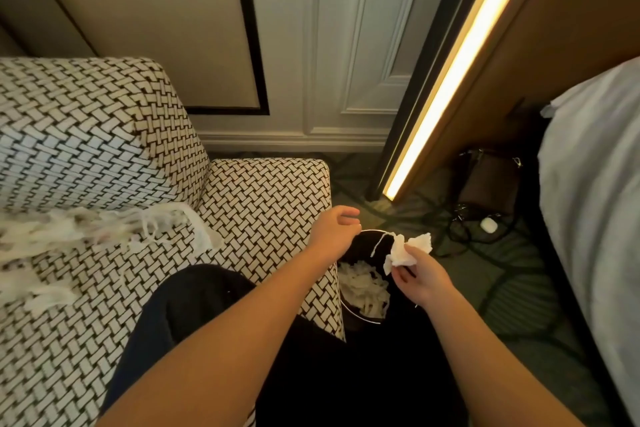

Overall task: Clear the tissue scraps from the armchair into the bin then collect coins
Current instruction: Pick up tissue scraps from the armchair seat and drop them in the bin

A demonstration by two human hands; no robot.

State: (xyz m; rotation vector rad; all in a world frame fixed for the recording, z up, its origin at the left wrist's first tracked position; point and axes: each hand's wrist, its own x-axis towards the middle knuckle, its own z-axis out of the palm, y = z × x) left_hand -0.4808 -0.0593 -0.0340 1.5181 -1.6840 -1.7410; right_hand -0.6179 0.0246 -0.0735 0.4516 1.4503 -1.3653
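A scrap [408,248] is pinched by fingers of the right hand [420,279] above the bin [349,314]. Those of the left hand [334,230] hang loosely curled, empty, over its rim. Likely featherlight, soft and easily torn, it is best held bunched.

Armchair [104,135]: cut off by the left and bottom edges; part of its seat is covered by dark clothing and the left forearm. Tissue scraps [69,236] on the seat: blurred towards the left edge, single pieces not separable. Bin [362,316]: only two arcs of the rim show; its near side lies behind the chair corner, both arms and the dark clothing, and its depth is lost in shadow. Tissue piece [405,250]: its lower part is hidden inside the fingers [398,276] of the right hand [420,276]. Bed [595,184]: cut off at the right edge. Dark bag [488,184] on the floor: in shadow, detail unclear. Small white object [489,225] beside it: too small to identify.
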